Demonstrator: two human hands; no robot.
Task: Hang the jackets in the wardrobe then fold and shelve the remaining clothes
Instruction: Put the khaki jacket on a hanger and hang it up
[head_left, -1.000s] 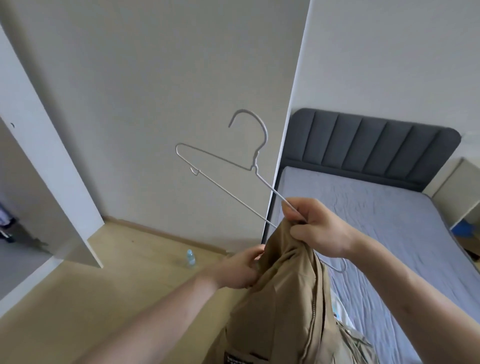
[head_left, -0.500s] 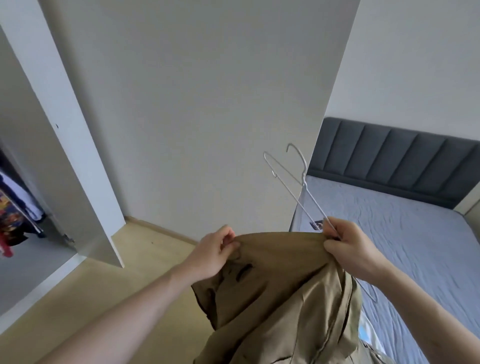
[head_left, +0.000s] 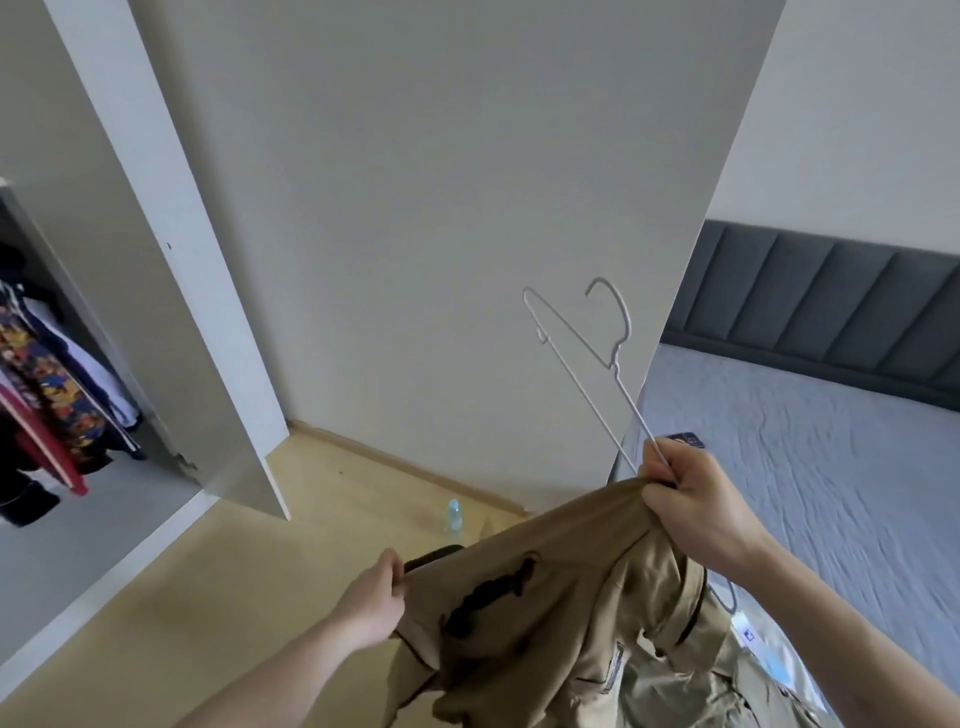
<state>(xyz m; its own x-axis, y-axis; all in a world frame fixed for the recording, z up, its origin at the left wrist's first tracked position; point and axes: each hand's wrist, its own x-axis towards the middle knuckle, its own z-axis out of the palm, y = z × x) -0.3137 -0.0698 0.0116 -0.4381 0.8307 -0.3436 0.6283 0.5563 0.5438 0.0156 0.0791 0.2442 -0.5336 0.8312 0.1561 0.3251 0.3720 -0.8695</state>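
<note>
A tan jacket (head_left: 545, 613) hangs stretched between my two hands at the bottom centre. My left hand (head_left: 371, 597) pinches its left edge near a dark collar strip. My right hand (head_left: 696, 499) grips the jacket's other upper edge together with a thin white wire hanger (head_left: 597, 358), which sticks up and to the left with its hook on top. The hanger's lower end (head_left: 727, 597) shows below my right wrist. The open wardrobe (head_left: 52, 395) at the far left holds hanging colourful clothes.
A white wardrobe door (head_left: 171, 270) stands open on the left. A small plastic bottle (head_left: 453, 514) stands on the wooden floor by the wall. A bed (head_left: 810, 467) with a grey sheet and dark padded headboard fills the right; more pale clothes (head_left: 691, 691) lie below the jacket.
My hands have drawn apart, spreading the jacket's top edge wider. The left hand dropped lower and left. The view has turned left, showing more of the wardrobe's inside.
</note>
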